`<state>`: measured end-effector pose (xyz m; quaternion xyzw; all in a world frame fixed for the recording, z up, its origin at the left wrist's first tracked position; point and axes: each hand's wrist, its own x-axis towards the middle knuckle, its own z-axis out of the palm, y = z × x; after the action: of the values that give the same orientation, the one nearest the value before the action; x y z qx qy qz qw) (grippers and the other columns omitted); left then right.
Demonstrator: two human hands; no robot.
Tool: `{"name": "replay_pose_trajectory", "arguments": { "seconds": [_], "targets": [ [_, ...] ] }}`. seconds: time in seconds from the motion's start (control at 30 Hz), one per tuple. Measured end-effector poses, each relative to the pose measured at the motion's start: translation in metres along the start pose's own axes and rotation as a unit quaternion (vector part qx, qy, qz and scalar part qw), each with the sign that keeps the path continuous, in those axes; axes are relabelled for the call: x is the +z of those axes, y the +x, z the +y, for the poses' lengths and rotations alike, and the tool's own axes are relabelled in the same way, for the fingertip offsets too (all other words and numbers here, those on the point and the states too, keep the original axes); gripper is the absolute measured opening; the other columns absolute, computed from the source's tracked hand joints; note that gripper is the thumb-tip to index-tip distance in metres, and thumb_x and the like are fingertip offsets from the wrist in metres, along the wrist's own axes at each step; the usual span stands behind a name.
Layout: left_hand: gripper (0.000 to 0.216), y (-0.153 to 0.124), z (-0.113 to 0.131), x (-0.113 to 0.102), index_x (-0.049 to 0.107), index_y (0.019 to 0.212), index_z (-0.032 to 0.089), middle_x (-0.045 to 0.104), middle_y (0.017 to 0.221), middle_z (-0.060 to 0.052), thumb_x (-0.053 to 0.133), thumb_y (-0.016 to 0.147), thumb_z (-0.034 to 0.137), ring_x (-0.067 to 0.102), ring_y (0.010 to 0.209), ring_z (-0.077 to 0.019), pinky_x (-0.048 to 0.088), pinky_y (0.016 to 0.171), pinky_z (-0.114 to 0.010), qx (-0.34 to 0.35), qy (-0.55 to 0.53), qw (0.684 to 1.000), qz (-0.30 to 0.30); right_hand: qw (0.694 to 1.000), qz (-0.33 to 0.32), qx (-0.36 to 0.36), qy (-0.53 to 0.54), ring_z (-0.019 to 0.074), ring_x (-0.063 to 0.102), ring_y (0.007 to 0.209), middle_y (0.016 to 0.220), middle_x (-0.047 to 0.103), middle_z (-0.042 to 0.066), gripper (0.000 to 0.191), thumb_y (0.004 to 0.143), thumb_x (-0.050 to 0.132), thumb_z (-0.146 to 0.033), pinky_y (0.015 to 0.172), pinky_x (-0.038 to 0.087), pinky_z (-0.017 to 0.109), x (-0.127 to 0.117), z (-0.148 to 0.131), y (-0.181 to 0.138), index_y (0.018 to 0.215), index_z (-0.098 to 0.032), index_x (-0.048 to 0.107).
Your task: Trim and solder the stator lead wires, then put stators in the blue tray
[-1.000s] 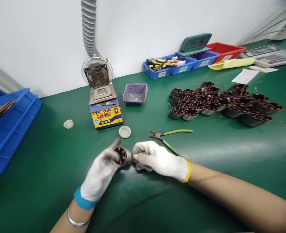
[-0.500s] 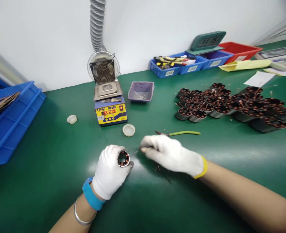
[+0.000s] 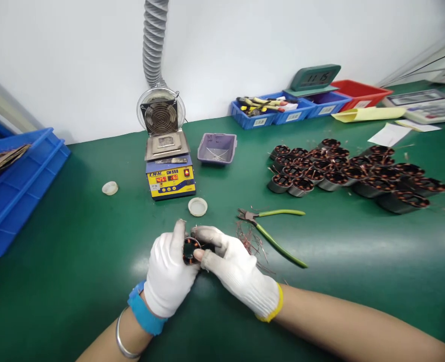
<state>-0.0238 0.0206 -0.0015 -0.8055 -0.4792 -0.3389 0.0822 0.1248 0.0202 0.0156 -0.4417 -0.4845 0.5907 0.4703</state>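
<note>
Both hands wear white knit gloves. My left hand [image 3: 169, 274] is wrapped around a small motor stator [image 3: 190, 250] with copper windings, held just above the green mat. My right hand [image 3: 234, 266] has come against it, its bare fingertip and thumb pinching at the stator's rim. A tangle of loose copper wire scraps [image 3: 249, 240] lies right behind my right hand. Green-handled cutters [image 3: 275, 229] rest open on the mat beyond the scraps.
A yellow and blue solder pot [image 3: 169, 168] stands under a fume hose with fan [image 3: 161, 113]. Nearby are two white caps [image 3: 197, 206], a purple tray [image 3: 217, 148], several stators [image 3: 350, 171] at right, blue bins [image 3: 271, 113] at the back, and a blue crate [image 3: 14, 186] at left.
My right hand pulled away to the right from the stator, then returned and now pinches at it. The wire scraps show on the mat behind it.
</note>
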Motion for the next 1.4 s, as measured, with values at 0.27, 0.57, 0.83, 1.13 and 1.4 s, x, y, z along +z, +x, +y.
{"name": "replay_pose_trajectory", "arguments": {
  "seconds": [0.27, 0.57, 0.83, 1.13, 1.4],
  "targets": [
    [0.076, 0.002, 0.015, 0.000, 0.031, 0.135, 0.016, 0.062, 0.086, -0.007, 0.068, 0.071, 0.033, 0.062, 0.075, -0.0229, 0.052, 0.067, -0.037, -0.097, -0.079, 0.992, -0.029, 0.986, 0.084, 0.015, 0.142, 0.0131, 0.054, 0.066, 0.074, 0.063, 0.002, 0.026, 0.065, 0.074, -0.036, 0.062, 0.044, 0.027, -0.014, 0.004, 0.012, 0.080, -0.017, 0.064],
    [0.078, 0.006, 0.007, -0.006, 0.035, 0.134, 0.012, 0.063, 0.088, -0.006, 0.068, 0.069, 0.038, 0.063, 0.079, -0.0218, 0.053, 0.072, -0.037, -0.187, -0.086, 0.978, -0.024, 1.000, 0.004, 0.021, -0.006, 0.0146, 0.055, 0.064, 0.080, 0.064, 0.005, 0.028, 0.066, 0.069, -0.035, 0.056, 0.044, 0.028, -0.016, -0.008, 0.012, 0.085, -0.016, 0.062],
    [0.078, 0.006, 0.013, -0.004, 0.036, 0.131, 0.012, 0.061, 0.085, -0.005, 0.071, 0.065, 0.035, 0.062, 0.077, -0.0219, 0.052, 0.071, -0.037, -0.174, -0.074, 0.982, -0.027, 0.991, 0.130, -0.035, -0.008, 0.0166, 0.054, 0.070, 0.078, 0.063, 0.006, 0.027, 0.074, 0.060, -0.041, 0.061, 0.044, 0.029, -0.026, -0.004, 0.020, 0.083, -0.016, 0.061],
    [0.079, 0.005, 0.013, -0.002, 0.037, 0.131, 0.011, 0.062, 0.084, -0.006, 0.071, 0.064, 0.036, 0.062, 0.075, -0.0220, 0.052, 0.069, -0.036, -0.176, -0.076, 0.980, -0.046, 0.986, 0.080, -0.095, -0.114, 0.0183, 0.059, 0.074, 0.081, 0.064, 0.006, 0.019, 0.077, 0.055, -0.035, 0.071, 0.048, 0.033, -0.028, -0.017, 0.017, 0.076, -0.017, 0.061],
    [0.071, 0.006, 0.009, -0.002, 0.040, 0.129, 0.009, 0.065, 0.086, -0.009, 0.065, 0.069, 0.040, 0.063, 0.076, -0.0231, 0.053, 0.069, -0.039, -0.130, -0.095, 0.987, -0.006, 0.990, -0.099, 0.097, 0.033, 0.0216, 0.063, 0.086, 0.092, 0.068, 0.007, 0.043, 0.067, 0.069, -0.034, 0.074, 0.051, 0.034, -0.012, -0.003, 0.010, 0.105, -0.017, 0.056]
  ]
}}
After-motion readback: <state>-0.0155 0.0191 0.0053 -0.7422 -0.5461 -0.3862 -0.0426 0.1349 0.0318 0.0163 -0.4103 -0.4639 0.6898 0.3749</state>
